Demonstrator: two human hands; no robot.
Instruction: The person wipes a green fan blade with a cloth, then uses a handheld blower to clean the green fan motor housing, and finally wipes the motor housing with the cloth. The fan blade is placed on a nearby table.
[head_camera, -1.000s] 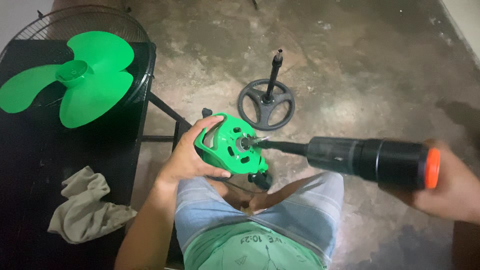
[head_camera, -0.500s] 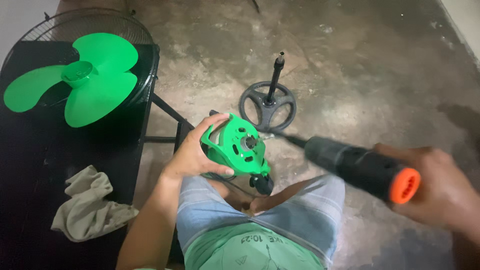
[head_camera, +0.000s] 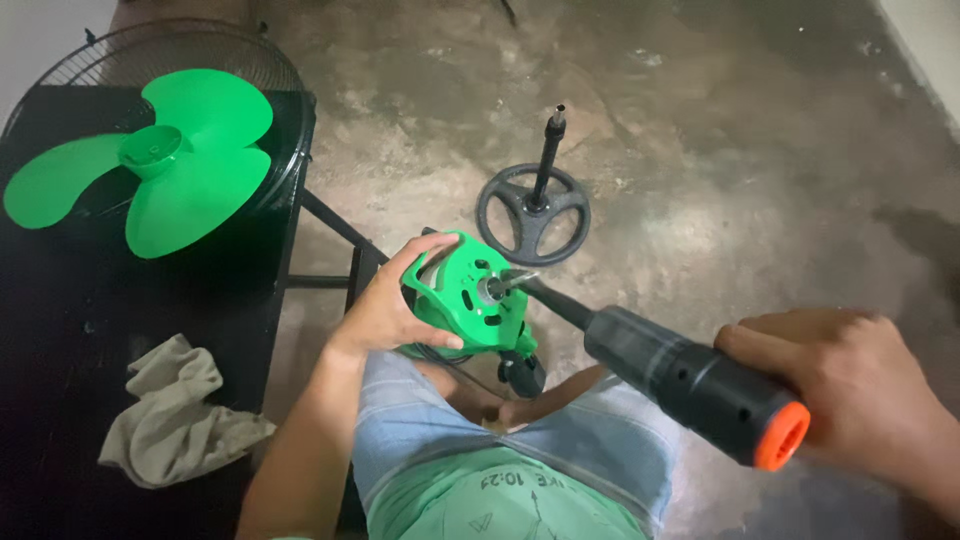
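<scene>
Bare concrete floor (head_camera: 720, 170), stained, wide open ahead and to the right. Black table (head_camera: 60, 330) at left, its edge just beside the left forearm; on it a wire fan guard (head_camera: 200, 40), a green fan blade (head_camera: 150, 160) and a crumpled rag (head_camera: 170, 415). Black fan base with upright post (head_camera: 535, 200) out on the floor, beyond the work and apart from it.

Green fan motor housing (head_camera: 465, 295) over the lap, gripped by the left hand (head_camera: 385, 310), thumb under the rim, fingers curled over the top edge. Black power driver with orange end cap (head_camera: 690, 385) in the right hand (head_camera: 850, 390), fingers wrapped tight round the rear barrel; bit tip at or touching the central shaft of the housing.

Best kept in line: driver axis straight with the shaft, housing braced firmly against the thigh, fingers clear of the bit. Plenty of room rightward for drawing the tool back; little on the left, with the table edge close.
</scene>
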